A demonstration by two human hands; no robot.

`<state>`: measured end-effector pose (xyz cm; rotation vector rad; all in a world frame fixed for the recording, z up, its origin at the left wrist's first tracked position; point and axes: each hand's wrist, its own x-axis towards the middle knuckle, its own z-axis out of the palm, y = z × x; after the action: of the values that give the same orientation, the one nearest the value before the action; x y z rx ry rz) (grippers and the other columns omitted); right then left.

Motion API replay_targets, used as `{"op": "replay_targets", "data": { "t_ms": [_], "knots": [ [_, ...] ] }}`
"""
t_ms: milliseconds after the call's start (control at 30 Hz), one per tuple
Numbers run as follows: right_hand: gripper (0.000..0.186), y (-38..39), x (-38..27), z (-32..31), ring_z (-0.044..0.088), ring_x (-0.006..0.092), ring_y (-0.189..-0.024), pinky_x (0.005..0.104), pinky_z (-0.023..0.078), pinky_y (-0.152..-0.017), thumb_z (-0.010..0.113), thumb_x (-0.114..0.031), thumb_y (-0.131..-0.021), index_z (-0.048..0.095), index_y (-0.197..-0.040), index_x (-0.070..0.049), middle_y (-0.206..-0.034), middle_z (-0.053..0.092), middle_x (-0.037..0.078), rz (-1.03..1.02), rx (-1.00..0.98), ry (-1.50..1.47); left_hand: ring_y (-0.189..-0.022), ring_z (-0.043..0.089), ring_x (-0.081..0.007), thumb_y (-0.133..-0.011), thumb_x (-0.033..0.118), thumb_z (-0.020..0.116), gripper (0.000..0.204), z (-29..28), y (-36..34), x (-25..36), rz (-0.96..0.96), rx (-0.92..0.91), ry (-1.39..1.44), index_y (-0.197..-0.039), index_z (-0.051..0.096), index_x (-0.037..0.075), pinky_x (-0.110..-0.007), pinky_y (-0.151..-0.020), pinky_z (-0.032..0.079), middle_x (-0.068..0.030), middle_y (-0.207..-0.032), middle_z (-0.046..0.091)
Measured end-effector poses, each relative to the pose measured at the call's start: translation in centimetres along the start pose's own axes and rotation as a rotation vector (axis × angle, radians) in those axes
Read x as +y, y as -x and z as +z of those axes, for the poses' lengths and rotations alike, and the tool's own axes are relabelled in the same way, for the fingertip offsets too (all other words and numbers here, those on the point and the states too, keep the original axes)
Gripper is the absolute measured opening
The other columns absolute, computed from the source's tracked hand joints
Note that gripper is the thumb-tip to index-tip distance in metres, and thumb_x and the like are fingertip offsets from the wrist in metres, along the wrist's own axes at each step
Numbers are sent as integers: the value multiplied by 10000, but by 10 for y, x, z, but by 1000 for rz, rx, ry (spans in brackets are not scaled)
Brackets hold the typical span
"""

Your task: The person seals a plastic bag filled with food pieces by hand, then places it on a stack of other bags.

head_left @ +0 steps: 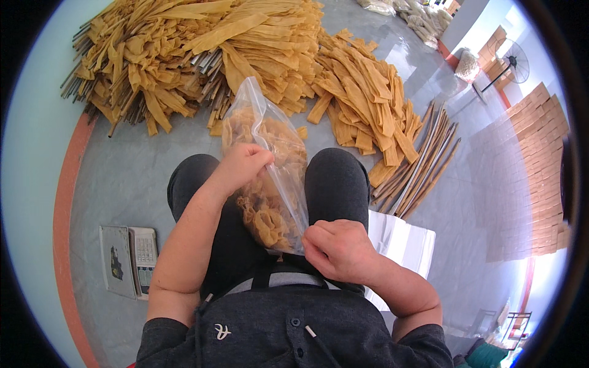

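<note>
A clear plastic bag (288,175) lies across my lap, filled with crinkled golden-brown dried sheets (267,224) that look like tofu skin. My left hand (246,164) is closed on the bag's edge near its middle, fingers pinched together. At the bag's lower right corner, close to my waist, my right hand (336,250) grips the same plastic edge. The far end of the bag rises to a loose point above my knees. What lies under my curled fingers is hidden.
Beyond my knees lies a large heap of dried yellow sheets (257,37) with sticks, beside a smaller pile (368,92). Bare sticks (420,162) lie to the right. A scale (129,260) stands left, a white box (402,242) right. Stacked cartons (527,178) and a fan (512,61) line the right side.
</note>
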<state>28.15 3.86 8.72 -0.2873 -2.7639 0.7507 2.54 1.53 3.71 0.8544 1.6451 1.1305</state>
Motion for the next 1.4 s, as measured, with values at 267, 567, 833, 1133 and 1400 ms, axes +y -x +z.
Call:
{"op": "replay_targets", "data": {
  "t_ms": [267,567,833,1133,1400],
  "knots": [
    [122,13,10,4,603,319,-641,426,487,-584,588,-149,-846,521,-830,-49,-715,552,114,-63,-179,-164,-487,464,-54,-842,202,629,181,-4,-10,-16,60,21,-47,-749,634,48,-209,-439,350,15,-627,552],
    [143,19,18,5,600,322,-639,420,485,-584,577,-161,-884,527,-822,-43,-693,538,127,-37,-179,-284,-490,476,-70,-827,219,627,179,-33,-55,-3,28,110,-124,-762,648,53,-230,-447,365,7,-622,564],
    [165,25,21,7,590,340,-652,433,469,-584,579,-164,-890,508,-809,-38,-698,528,138,-8,-185,-321,-468,509,-98,-819,173,609,190,-75,-113,2,-68,302,13,-719,633,13,-242,-421,403,-33,-613,578],
    [160,27,22,9,592,341,-660,418,467,-585,594,-159,-891,539,-802,-38,-700,534,139,63,-266,-387,-426,466,-99,-781,193,624,223,-86,-129,35,-36,254,-124,-660,626,5,-243,-406,373,-44,-572,564],
    [214,9,27,-18,604,251,-590,340,465,-556,654,-228,-883,604,-784,-45,-651,578,104,239,-348,-489,-426,420,-70,-928,500,551,516,-104,-122,32,-54,250,-299,-698,627,45,-226,-394,304,9,-545,536]
  ]
}}
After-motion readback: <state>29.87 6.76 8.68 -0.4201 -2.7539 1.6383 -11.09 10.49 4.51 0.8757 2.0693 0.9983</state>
